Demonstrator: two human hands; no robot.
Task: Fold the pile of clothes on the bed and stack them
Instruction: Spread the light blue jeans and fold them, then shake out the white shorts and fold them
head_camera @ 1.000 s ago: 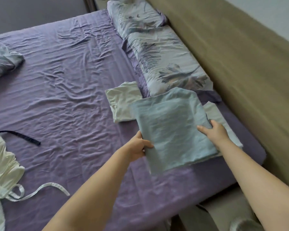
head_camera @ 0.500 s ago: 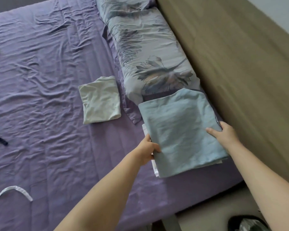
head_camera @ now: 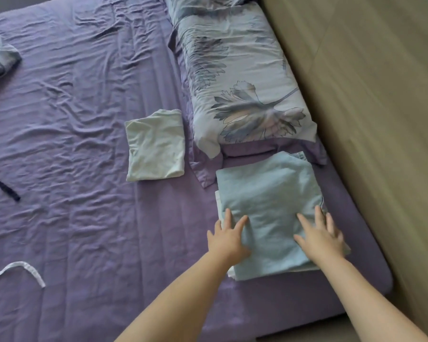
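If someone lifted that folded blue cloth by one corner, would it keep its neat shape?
Probably not. The blue cloth looks thin and soft, dimpling under the left hand and right hand, so it would likely droop and unfold. It seems light. It may also slide, since it only rests on the white cloth beneath.

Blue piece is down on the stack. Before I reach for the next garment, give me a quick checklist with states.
1. Folded blue garment lies flat on the stack: ok.
2. Aligned with the white piece beneath: not ok, white edges peek out at the left and the near side.
3. Left hand and right hand open, pressing flat: ok.
4. Stack clear of the pillow: ok.
5. Pale green folded garment stacked: not ok, lies apart.
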